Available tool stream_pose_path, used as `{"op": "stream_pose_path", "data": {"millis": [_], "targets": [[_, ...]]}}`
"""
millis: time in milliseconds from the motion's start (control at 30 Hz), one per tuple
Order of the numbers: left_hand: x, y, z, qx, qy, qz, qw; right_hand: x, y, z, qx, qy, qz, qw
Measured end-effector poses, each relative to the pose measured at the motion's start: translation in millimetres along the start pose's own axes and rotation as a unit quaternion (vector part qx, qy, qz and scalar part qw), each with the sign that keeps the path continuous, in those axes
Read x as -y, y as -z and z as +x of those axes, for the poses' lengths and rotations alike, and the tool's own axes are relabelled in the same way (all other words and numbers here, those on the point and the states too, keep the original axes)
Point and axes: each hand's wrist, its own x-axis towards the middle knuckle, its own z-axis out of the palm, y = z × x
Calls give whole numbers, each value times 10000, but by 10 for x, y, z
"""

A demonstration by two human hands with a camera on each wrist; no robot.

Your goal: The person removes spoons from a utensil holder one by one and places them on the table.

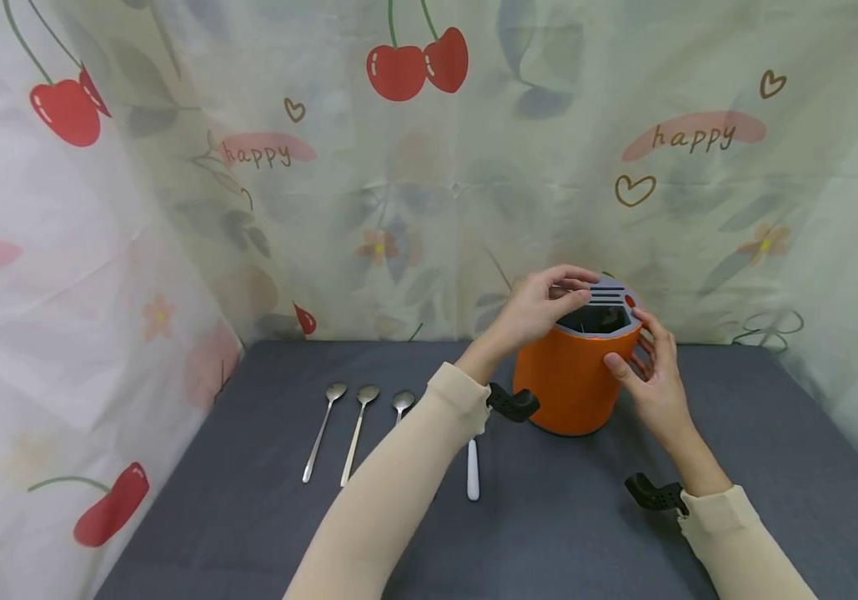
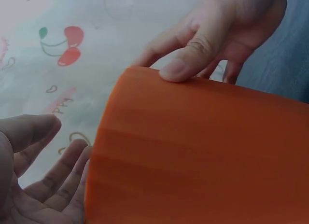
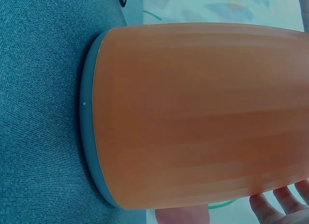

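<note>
An orange utensil holder (image 1: 571,383) stands upright on the dark grey table cover. Its grey top has a dark opening in front, several long slots behind it and a red spot at the right. My left hand (image 1: 549,302) reaches over the top's left side, fingers loosely extended and fingertips right at the rim. Around the upper right side my right hand (image 1: 657,379) holds the body, thumb in front and fingers further round; this thumb (image 2: 181,64) also shows in the left wrist view. Right-hand fingertips (image 3: 285,204) appear against the orange wall in the right wrist view.
Left of the holder lie three spoons (image 1: 319,437), roughly side by side, the third partly covered by the left sleeve (image 1: 398,483). A white handle (image 1: 473,471) sticks out right of that sleeve. A patterned curtain (image 1: 436,208) rises behind the table and at both sides.
</note>
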Motion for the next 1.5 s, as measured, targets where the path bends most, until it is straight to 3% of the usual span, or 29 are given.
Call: {"op": "stream_pose_path", "data": {"millis": [133,267,567,700,900,1033,1167,1233,1367,1500], "targets": [[-17,-68,57,147,78,287,9994,-4,-2,4,12,32,23,10000],[-51,-138,110,389,261,924,9946,-2,1,2,20,47,10,10000],[-144,-314,144,960,385,2515,9623,10,7,-12,47,37,-63,10000],[-152,-380,166,980,485,2700,9566,7,18,-19,42,35,-109,9999],[-133,-425,170,689,455,2807,9562,2,19,-17,49,53,-96,9999],[-117,-414,144,386,426,2536,9656,4,12,-7,76,81,-47,9999],[-105,-370,109,-71,371,1600,9864,11,4,-5,59,76,-15,10000],[-109,-342,93,-329,270,1156,9924,13,0,-5,34,67,-15,10000],[-156,-283,59,-715,-78,672,9951,14,-6,-8,-2,49,-47,10000],[-246,-226,21,-891,-406,193,9950,13,-9,-8,-18,37,-39,10000]]}}
